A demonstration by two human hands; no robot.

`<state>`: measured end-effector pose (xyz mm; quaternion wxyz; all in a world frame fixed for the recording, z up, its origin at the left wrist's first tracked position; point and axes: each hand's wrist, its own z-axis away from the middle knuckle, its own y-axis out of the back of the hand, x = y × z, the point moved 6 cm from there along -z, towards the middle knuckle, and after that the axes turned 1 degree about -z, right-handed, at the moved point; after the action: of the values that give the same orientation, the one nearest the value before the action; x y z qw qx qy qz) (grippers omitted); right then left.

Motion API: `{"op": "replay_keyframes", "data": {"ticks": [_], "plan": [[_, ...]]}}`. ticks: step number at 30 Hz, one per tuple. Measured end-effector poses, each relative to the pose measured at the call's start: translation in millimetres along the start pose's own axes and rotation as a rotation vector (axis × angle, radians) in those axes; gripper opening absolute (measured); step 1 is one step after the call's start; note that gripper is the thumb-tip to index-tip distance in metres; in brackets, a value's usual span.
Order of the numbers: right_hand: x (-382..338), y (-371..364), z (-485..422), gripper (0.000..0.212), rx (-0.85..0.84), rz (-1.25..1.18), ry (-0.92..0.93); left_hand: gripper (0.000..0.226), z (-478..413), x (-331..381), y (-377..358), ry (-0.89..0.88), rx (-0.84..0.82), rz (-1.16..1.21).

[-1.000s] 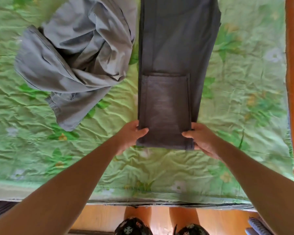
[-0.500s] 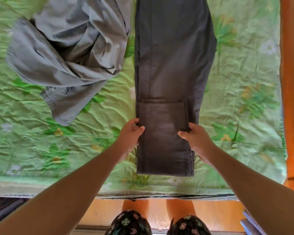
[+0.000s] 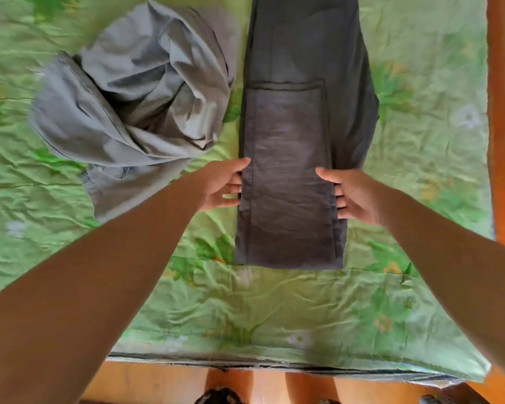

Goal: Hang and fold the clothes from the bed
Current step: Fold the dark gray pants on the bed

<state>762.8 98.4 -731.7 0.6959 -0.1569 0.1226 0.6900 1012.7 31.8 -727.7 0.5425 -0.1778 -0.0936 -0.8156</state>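
The fingers of the left hand were tucked under the left edge of the dark grey trousers, thumb on top, grasping the cloth. The right hand grasped the opposite edge the same way. The trousers lay lengthwise on the bed, one end doubled back over the rest. Just beside them on the left sat a crumpled light grey garment. Orange floor showed below the bed's near edge.

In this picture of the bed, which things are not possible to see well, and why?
Head view:
- dark grey trousers: far end cut off by the top edge.
- left hand and right hand: fingertips hidden under the trousers.
- light grey garment: crumpled, type unclear.
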Motion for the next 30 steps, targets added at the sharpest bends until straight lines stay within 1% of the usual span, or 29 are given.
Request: {"op": "replay_keyframes", "data": {"ticks": [2,4,5,7,8,9,10,12,14,17,19,20,22,24,25,27,28,29,30], "plan": [[30.6,-0.1,11.4,0.031,-0.025,-0.161,-0.008,0.017,1.9,-39.4,-4.2,0.015,0.028,0.024],[60.1,-3.3,24.5,0.018,-0.077,-0.271,0.014,0.012,9.2,-74.0,-7.1,-0.029,0.071,0.017],[75.4,-4.1,29.1,0.013,-0.060,-0.250,0.038,0.010,16.0,-87.8,-10.2,-0.050,0.083,0.014],[96.9,-4.1,35.3,0.006,0.029,-0.141,0.109,0.018,23.0,-112.6,-17.0,-0.094,0.057,-0.036],[103.3,-3.9,36.6,0.009,0.071,-0.089,0.148,0.018,24.7,-121.1,-21.6,-0.114,0.039,-0.066],[105.6,-4.2,36.9,0.013,0.100,-0.059,0.186,0.013,29.3,-124.0,-25.6,-0.134,0.034,-0.085],[106.0,-5.7,35.8,0.017,0.107,-0.033,0.221,0.012,30.8,-125.5,-27.1,-0.155,0.041,-0.100],[104.0,-12.4,32.8,0.030,0.085,0.025,0.277,0.018,29.8,-126.3,-26.7,-0.190,0.078,-0.109],[106.1,-16.0,27.8,0.042,0.113,0.147,0.300,0.017,28.2,-127.3,-26.1,-0.226,0.104,-0.167],[123.4,-12.8,21.7,0.048,0.175,0.221,0.258,0.015,32.2,-134.7,-26.4,-0.243,0.131,-0.204],[142.1,-11.5,22.9,0.052,0.163,0.232,0.192,0.019,41.4,-147.4,-29.0,-0.221,0.134,-0.183],[152.8,-14.8,29.1,0.046,0.136,0.223,0.157,0.019,47.2,-157.0,-32.0,-0.193,0.113,-0.173],[177.2,-26.0,47.3,0.023,0.067,0.200,0.073,0.019,63.6,-181.6,-40.6,-0.087,0.046,-0.174],[200.8,-33.3,60.9,0.028,0.024,0.221,-0.010,0.020,78.6,-204.1,-47.0,-0.001,0.001,-0.160],[205.6,-35.6,66.0,0.028,0.009,0.213,-0.029,0.018,83.4,-209.6,-48.1,0.010,0.004,-0.137],[197.8,-34.8,69.4,0.023,-0.006,0.155,-0.056,0.004,83.0,-207.5,-40.3,-0.011,0.085,-0.172],[186.5,-33.3,68.1,0.017,-0.006,0.118,-0.054,0.007,79.0,-199.4,-35.1,-0.038,0.129,-0.184],[173.4,-31.8,64.2,0.013,0.000,0.068,-0.038,0.014,73.7,-188.0,-29.6,-0.068,0.166,-0.179],[158.0,-30.3,60.4,0.009,0.001,0.017,-0.014,0.016,67.5,-173.2,-25.7,-0.111,0.190,-0.139]]}}
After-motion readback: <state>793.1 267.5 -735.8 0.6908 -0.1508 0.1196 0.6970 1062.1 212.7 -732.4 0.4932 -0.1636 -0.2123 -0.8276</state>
